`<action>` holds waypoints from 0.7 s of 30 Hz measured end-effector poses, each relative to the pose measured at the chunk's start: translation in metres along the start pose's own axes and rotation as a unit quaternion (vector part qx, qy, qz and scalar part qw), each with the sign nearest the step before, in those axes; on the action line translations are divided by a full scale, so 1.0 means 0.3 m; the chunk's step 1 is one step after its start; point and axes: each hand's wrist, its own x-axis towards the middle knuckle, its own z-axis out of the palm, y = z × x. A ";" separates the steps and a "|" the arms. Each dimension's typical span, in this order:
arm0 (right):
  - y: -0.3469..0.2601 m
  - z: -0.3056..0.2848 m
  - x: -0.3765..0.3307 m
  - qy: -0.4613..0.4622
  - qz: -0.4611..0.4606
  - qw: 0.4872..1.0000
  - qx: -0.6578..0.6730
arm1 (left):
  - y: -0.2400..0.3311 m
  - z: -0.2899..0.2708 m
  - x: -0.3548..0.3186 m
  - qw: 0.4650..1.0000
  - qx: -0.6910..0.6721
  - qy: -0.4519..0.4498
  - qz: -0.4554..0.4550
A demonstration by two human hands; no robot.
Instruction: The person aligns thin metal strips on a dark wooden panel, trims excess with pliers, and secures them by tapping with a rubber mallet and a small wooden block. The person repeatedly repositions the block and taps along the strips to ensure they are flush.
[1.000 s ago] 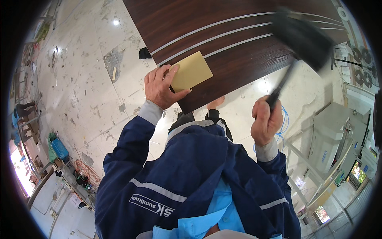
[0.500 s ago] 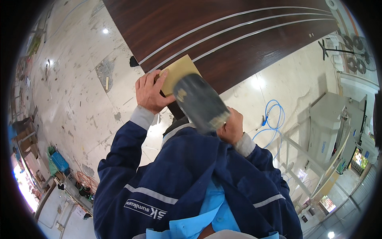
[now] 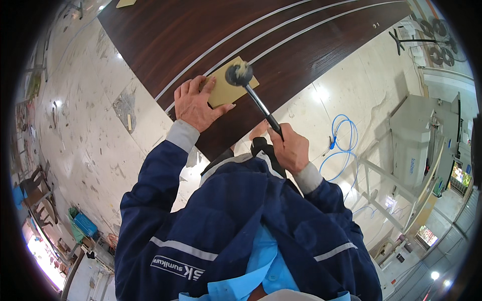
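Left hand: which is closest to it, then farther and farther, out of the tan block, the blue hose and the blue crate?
1. Tan block: under the left hand's fingers, on the dark panel.
2. Blue crate: lower left, on the floor.
3. Blue hose: far right, coiled on the floor.

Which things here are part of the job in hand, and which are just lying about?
In use:
left hand pressing the tan flat block
right hand gripping the black-handled mallet
dark brown wood panel with pale inlaid strips

Lying about:
blue coiled hose
grey machine cabinet
blue crate
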 end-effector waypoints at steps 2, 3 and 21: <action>0.015 -0.012 0.008 0.058 -0.024 0.995 0.075 | 0.031 0.013 0.034 1.000 -0.007 -0.004 -0.001; 0.025 -0.016 0.016 0.085 -0.028 0.992 0.088 | 0.046 0.021 0.060 1.000 -0.017 -0.005 0.001; 0.269 -0.071 0.036 0.075 0.124 0.981 0.128 | 0.103 0.079 -0.272 0.997 -0.050 -0.043 -0.039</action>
